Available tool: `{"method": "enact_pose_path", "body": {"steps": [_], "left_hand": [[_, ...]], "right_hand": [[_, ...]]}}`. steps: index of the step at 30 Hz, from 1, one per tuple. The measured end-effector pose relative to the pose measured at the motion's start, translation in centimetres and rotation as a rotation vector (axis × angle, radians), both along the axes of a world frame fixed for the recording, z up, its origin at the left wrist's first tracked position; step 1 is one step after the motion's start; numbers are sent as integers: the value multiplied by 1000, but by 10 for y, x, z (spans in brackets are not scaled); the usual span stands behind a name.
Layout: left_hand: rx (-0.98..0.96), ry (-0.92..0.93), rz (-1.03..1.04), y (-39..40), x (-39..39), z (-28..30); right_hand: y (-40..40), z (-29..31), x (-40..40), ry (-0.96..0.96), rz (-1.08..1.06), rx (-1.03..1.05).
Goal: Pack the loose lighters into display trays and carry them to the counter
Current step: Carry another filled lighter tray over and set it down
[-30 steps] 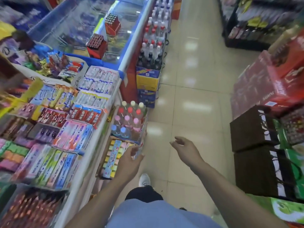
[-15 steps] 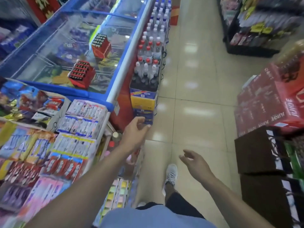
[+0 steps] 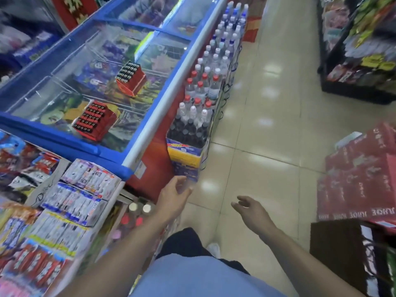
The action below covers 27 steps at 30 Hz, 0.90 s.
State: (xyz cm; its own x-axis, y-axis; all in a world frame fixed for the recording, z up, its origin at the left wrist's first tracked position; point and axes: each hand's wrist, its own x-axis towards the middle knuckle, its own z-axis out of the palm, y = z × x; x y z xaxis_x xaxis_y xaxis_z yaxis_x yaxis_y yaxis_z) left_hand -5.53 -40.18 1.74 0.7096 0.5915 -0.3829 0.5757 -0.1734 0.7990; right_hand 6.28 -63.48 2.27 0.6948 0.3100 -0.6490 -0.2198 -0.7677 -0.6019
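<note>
**Two lighter trays on freezer lid, both hands empty**

Two red display trays packed with lighters, resting on the glass lid of a blue-framed chest freezer [image 3: 137, 144]. Nearer tray [image 3: 94, 120] close to the freezer's front edge; farther tray [image 3: 130, 78] well apart, toward the middle of the lid. Both tilted, black lighter tops showing in rows.

Left hand [image 3: 173, 198] held out past the freezer's near right corner, fingers loosely spread, gripping nothing. Right hand [image 3: 249, 209] over the tiled floor [image 3: 267, 136], fingers relaxed and slightly curled, also empty. Hands apart from each other, well away from both trays.

Bottled drinks [image 3: 203, 86] stacked in cases along the freezer's right side. Boxed snacks [image 3: 85, 189] on a rack at lower left. Red juice cartons [image 3: 360, 174] at right.
</note>
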Motion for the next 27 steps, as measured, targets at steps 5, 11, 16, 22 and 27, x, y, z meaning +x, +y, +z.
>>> {"method": "enact_pose_path", "body": {"steps": [5,11,16,22,27], "left_hand": [[-98,67,222,23,-12,-30],[-147,92,399,82,13,-63],[-109,22,428,146,77,-53],[-89,-46,416,216,160,-18],[-51,-73,444,252,221,-14]], "right_hand": [[98,14,79,-73,157,50],[219,32,154,-130,306,89],[271,31,191,-127,398,63],[282,17,225,-54,428,-4],[278,-3,266,12,514,-99]]}}
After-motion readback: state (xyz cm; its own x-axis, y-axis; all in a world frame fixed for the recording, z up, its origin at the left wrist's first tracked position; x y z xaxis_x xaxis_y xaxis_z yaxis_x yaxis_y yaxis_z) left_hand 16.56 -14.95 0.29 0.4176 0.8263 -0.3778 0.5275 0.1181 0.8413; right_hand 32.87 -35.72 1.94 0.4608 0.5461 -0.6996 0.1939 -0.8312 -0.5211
